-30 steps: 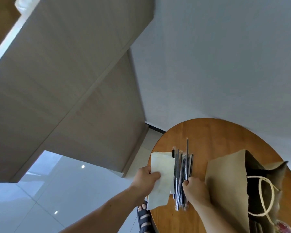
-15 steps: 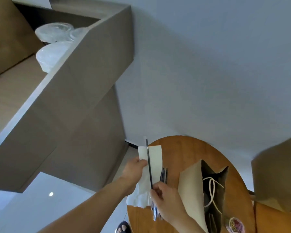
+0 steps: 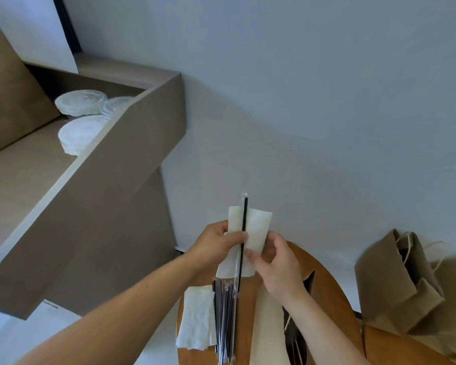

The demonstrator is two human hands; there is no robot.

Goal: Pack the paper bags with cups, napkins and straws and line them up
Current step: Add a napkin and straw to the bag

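My left hand [image 3: 216,243] pinches a white napkin [image 3: 258,230] and a black straw in a clear wrapper [image 3: 245,217], thumb pressing the straw upright against the napkin's front. My right hand [image 3: 277,267] pinches the napkin's lower right part, thumb beside the straw. Both are held above the far edge of the round wooden table [image 3: 327,285]. On the table lie a pile of napkins [image 3: 198,317] and a bundle of straws [image 3: 225,320]. An open paper bag [image 3: 269,327] stands under my right forearm, partly hidden. Lidded clear cups [image 3: 81,102] sit on a shelf, upper left.
A second brown paper bag [image 3: 398,285] with cord handles stands at the right on another wooden surface [image 3: 385,346]. The grey shelf unit [image 3: 121,180] juts out at the left. A plain wall rises behind the table.
The napkin and straw have risen off the table to chest height. My left thumb now clamps the straw onto the napkin; my right hand shifted from the straw's lower end to the napkin. The view tilted up.
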